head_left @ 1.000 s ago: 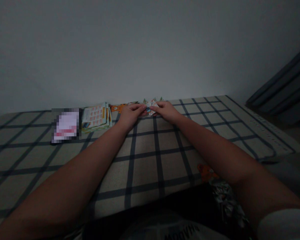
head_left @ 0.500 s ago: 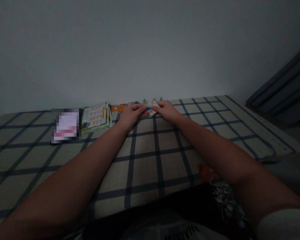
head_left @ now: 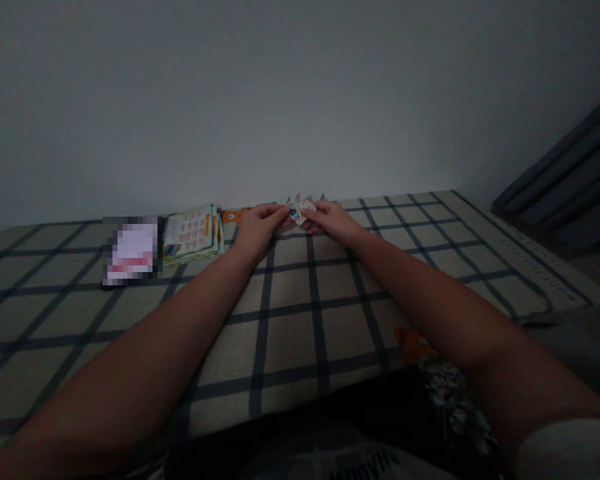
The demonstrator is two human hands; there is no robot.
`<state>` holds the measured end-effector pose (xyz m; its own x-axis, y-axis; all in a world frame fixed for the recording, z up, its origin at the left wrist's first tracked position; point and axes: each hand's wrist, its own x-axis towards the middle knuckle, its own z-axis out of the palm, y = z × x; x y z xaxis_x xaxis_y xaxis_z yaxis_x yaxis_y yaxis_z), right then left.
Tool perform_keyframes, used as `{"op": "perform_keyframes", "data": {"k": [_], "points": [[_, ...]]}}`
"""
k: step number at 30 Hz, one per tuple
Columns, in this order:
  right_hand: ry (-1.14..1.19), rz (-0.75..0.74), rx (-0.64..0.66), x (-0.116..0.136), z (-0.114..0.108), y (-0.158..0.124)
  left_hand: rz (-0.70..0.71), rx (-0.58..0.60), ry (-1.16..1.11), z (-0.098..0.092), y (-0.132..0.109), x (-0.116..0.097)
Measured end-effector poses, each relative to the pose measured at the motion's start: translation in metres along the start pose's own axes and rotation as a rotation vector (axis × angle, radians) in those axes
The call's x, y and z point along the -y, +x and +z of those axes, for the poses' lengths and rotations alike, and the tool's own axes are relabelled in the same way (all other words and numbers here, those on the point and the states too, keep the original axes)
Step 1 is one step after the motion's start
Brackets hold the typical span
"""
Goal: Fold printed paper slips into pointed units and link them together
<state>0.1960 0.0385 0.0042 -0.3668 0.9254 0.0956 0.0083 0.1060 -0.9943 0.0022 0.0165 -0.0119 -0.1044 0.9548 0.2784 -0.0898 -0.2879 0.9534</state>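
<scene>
A small folded piece of printed paper (head_left: 300, 212) is held up between my two hands, turned so that one corner points down. My left hand (head_left: 261, 223) pinches its left corner between thumb and fingers. On the other side, my right hand (head_left: 334, 222) grips the right part with the thumb in front. Behind the held paper, small pointed paper tips (head_left: 322, 197) poke up near the wall; the rest of them is hidden. To the left lies a stack of printed sheets (head_left: 190, 233) with calendar-like grids.
A blurred-out device with a dark edge (head_left: 133, 252) lies left of the sheets. The checked cloth (head_left: 290, 333) covers the surface, which meets a plain wall (head_left: 300, 100) at the back. A dark curtain (head_left: 570, 180) hangs at the right.
The folded paper has been raised slightly and turned, so more of its face shows as a diamond. Both hands keep hold of it; my left hand has shifted slightly.
</scene>
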Motion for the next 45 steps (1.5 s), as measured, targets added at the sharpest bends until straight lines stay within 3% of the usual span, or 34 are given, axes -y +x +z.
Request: {"op": "perform_keyframes", "data": {"k": [16,27,35,41,45], "points": [[-0.100,-0.029,0.089,0.001,-0.001,-0.001,-0.184,0.161,-0.194,0.003,-0.002,-0.008],[-0.304,-0.060,0.094,0.009,0.000,-0.010,-0.026,0.170,0.054,0.003,-0.006,-0.003],[-0.213,-0.074,0.142,0.008,0.002,-0.009,0.059,0.054,0.100,-0.003,-0.001,0.002],[-0.233,-0.105,0.112,0.008,0.003,-0.009,-0.070,0.066,-0.108,0.002,0.000,-0.001],[-0.194,-0.083,0.072,0.009,0.006,-0.008,-0.120,0.078,-0.114,0.004,-0.001,-0.004]]}}
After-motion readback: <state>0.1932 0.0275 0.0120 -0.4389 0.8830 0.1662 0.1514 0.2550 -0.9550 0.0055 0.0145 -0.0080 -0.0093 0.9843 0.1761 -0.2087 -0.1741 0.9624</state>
